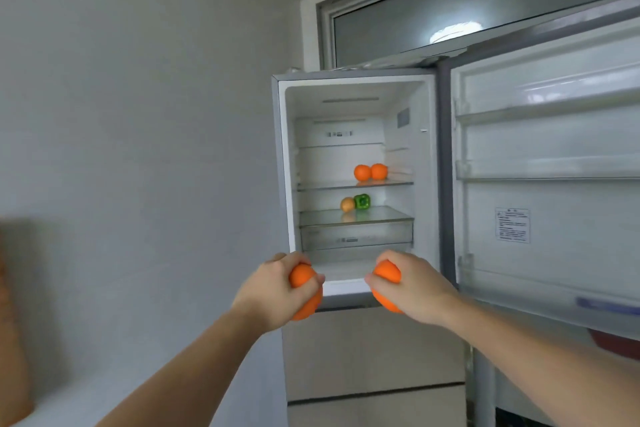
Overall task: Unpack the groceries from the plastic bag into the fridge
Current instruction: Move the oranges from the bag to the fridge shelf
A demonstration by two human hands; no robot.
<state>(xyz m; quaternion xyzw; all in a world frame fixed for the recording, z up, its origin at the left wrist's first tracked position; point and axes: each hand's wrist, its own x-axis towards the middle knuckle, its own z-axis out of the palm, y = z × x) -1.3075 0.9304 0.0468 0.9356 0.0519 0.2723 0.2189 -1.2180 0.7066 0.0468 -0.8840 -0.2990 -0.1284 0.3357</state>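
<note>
We hold two oranges before the open fridge (282, 163)

Our left hand (273, 291) curls tight around one orange (304, 295), our right hand (415, 291) around another orange (387, 279); fingers hide much of each, and being round they show no long axis. Inside, two more oranges (370, 172) touch on a glass shelf (398, 183); below sit a green pepper (362, 201) and a yellowish fruit (347, 204) we cannot identify. The door (554, 201) runs off frame at right

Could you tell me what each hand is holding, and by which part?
Each holds an orange: the left hand wraps the left orange from its left side, the right hand the right orange from its right.
</note>
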